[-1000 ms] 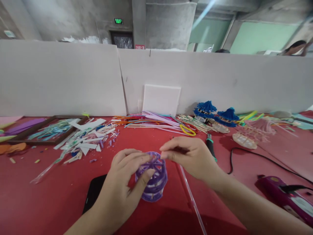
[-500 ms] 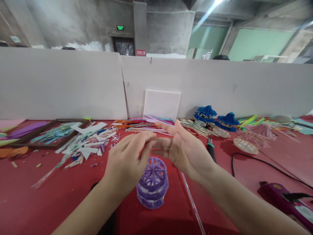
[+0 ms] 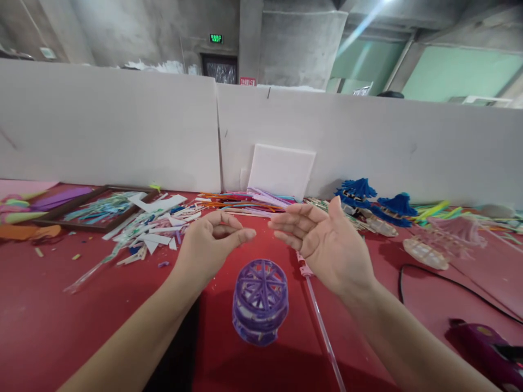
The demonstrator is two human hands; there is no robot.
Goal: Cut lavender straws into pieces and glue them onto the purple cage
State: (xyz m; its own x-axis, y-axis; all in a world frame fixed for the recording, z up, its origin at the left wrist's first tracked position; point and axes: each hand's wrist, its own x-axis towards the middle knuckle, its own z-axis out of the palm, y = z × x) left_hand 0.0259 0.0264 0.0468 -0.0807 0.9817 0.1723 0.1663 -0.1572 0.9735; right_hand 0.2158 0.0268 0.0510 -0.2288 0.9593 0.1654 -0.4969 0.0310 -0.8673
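Observation:
A round purple frame with a spoked top [image 3: 263, 291] stands on the red table between my forearms. My left hand [image 3: 212, 239] hovers above and left of it, fingers loosely curled and the thumb apart from them, nothing visible in its grasp. On the other side my right hand [image 3: 327, 239] is open, palm turned inward and fingers stretched toward the left hand. The two hands do not touch. Below the right hand lies a clear rod with a pink fitting [image 3: 321, 321], its upper end partly hidden by the palm.
White and pastel scraps [image 3: 163, 231] lie at left beside a brown frame with blue strips [image 3: 102, 207]. Coloured fuzzy strips [image 3: 249, 200] spread along the back. Blue roof-shaped models [image 3: 396, 207], a pale pink model [image 3: 453, 231], a black cord [image 3: 402, 277] and a magenta device [image 3: 482, 345] occupy the right.
My hands have drawn apart from close contact, leaving a gap between their fingertips. The camera view has shifted slightly, and the rod's pink fitting has come into sight.

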